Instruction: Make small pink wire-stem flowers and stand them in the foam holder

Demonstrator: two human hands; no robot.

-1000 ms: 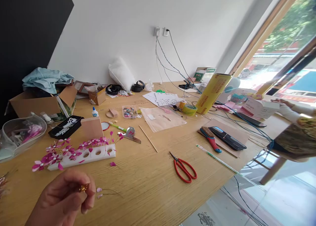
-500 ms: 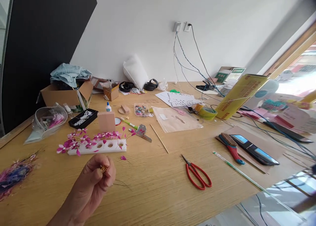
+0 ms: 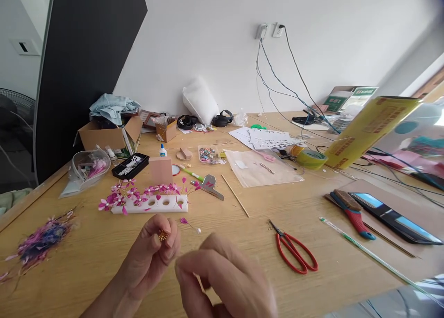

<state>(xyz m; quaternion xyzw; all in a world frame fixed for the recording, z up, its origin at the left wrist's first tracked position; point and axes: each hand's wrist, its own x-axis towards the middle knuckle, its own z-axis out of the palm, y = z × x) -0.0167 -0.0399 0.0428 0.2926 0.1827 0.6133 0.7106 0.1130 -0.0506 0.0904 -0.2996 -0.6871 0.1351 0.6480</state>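
Note:
My left hand point(image 3: 147, 258) is closed, its thumb and fingers pinching a small cluster of gold-coloured stamens point(image 3: 163, 235). Beside it my right hand point(image 3: 227, 278) is slightly blurred, with curled fingers and thumb drawn together; whatever they may hold is hidden. A small white bead point(image 3: 198, 230) shows just beyond the right hand, and I cannot tell whether it is connected to it. Near the bead lies a loose magenta petal point(image 3: 183, 221). Behind the left hand, magenta flowers on stems point(image 3: 126, 194) stand in and lean over a white block with round holes point(image 3: 156, 206).
Red-handled scissors point(image 3: 294, 248) lie to the right, with a thin wooden stick point(image 3: 235, 195) and a metal clip point(image 3: 211, 188) farther back. A tangle of coloured threads point(image 3: 45, 241) is at left. Brush point(image 3: 354, 214), yellow film roll point(image 3: 371, 133) and cables occupy the right side.
My right hand has come into view from below, beside the left. The left hand still pinches the gold stamens. A white bead now shows near the loose petal. The view has turned slightly left.

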